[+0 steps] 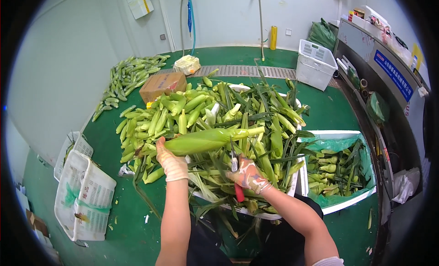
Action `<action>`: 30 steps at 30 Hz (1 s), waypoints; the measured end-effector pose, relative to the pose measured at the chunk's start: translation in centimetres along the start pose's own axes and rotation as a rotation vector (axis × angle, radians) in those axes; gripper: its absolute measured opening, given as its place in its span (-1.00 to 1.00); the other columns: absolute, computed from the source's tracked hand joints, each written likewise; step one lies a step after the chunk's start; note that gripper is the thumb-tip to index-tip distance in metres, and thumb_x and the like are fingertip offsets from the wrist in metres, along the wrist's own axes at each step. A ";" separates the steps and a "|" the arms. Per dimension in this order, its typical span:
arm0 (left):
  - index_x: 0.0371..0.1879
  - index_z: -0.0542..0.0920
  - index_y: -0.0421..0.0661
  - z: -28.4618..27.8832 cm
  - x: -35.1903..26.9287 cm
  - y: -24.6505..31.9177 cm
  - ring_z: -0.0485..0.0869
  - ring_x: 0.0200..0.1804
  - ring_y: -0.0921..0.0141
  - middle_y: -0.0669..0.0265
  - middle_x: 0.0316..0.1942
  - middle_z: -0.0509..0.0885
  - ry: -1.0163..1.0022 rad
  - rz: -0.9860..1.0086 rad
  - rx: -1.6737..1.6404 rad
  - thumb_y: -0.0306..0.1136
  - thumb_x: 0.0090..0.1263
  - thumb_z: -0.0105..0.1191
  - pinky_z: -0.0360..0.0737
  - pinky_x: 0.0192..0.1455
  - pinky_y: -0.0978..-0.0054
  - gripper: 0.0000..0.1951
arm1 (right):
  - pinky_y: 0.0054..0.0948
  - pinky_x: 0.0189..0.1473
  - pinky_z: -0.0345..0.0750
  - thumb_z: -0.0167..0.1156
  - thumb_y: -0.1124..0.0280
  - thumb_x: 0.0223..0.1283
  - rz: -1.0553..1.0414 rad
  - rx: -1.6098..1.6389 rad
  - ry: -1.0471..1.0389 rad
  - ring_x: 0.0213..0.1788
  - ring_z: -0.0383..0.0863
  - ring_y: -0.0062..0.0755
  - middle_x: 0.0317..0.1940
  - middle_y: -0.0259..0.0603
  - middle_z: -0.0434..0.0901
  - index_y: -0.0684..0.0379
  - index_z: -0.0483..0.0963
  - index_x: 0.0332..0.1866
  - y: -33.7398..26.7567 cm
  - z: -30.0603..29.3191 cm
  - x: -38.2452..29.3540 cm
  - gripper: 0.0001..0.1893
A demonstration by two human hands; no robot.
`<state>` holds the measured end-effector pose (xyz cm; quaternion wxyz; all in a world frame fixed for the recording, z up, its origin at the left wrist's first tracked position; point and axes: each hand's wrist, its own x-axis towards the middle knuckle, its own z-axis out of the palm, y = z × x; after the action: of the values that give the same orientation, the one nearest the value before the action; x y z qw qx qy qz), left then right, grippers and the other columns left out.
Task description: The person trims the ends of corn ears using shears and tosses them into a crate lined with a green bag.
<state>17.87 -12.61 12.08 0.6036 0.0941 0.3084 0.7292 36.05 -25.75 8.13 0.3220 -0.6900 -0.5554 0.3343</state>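
A large ear of corn in its green husk [199,141] lies across the view, its pale stalk end pointing right. My left hand [171,159], in a pale glove, grips its left end. In a patterned glove, my right hand [248,175] holds pruning shears with a red handle [239,193]. Their metal blades [234,152] point up beside the ear's stalk end; whether they touch it I cannot tell. Below both hands, a white tub [271,216] is heaped with leaves, husks and stalks [219,178]. Beyond my left hand rises a pile of trimmed corn ears [161,120].
Right of the tub stands a foam box lined with green plastic [367,170], holding corn. White plastic crates [92,187] are at left, another crate [315,67] at back right. A cardboard box [163,86] and more corn [128,75] lie behind. A metal machine [394,60] edges the right.
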 end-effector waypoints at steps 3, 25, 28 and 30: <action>0.06 0.41 -0.11 -1.7 5.0 1.8 0.55 -0.10 0.14 0.14 0.02 0.51 -0.036 -0.140 -0.008 -0.09 0.29 0.08 0.45 0.11 0.07 -0.54 | -0.20 -0.25 0.55 0.20 0.19 0.00 -0.103 -0.355 0.016 -0.33 0.62 0.00 -0.40 0.15 0.59 0.25 0.46 -0.20 1.4 -0.7 -0.6 -0.65; -0.13 0.53 -0.11 -1.1 3.8 -0.8 0.57 -0.54 0.25 0.20 -0.39 0.64 0.030 0.004 0.764 0.27 0.34 -0.11 0.55 -0.52 0.32 -0.40 | -0.54 -0.58 0.52 0.33 0.65 -0.08 -0.088 0.922 0.527 -0.51 0.56 -0.49 -0.43 -0.24 0.57 0.23 0.34 -0.04 -1.3 -8.5 0.1 -0.55; -0.28 0.51 -0.18 -2.4 5.6 3.0 0.52 -0.61 0.35 0.26 -0.48 0.61 0.101 0.075 0.836 0.29 0.34 -0.13 0.45 -0.65 0.50 -0.37 | -0.50 -0.32 0.58 0.35 0.52 -0.05 0.050 0.622 0.523 -0.33 0.61 -0.41 -0.30 -0.18 0.61 0.28 0.38 -0.02 -0.4 -10.7 0.4 -0.56; -0.47 0.50 -0.14 -3.0 6.0 3.5 0.48 -0.68 0.42 0.32 -0.62 0.55 0.055 0.104 0.789 0.34 0.27 -0.05 0.40 -0.69 0.51 -0.36 | -0.41 -0.18 0.56 0.41 0.35 -0.13 0.103 0.330 0.479 -0.25 0.60 -0.25 -0.25 -0.10 0.59 0.33 0.34 0.01 -0.3 -10.4 0.6 -0.42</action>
<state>11.97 -8.27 10.28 0.4749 0.3149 0.5757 0.5864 44.50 -25.87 14.25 0.5343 -0.7148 -0.3661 0.2636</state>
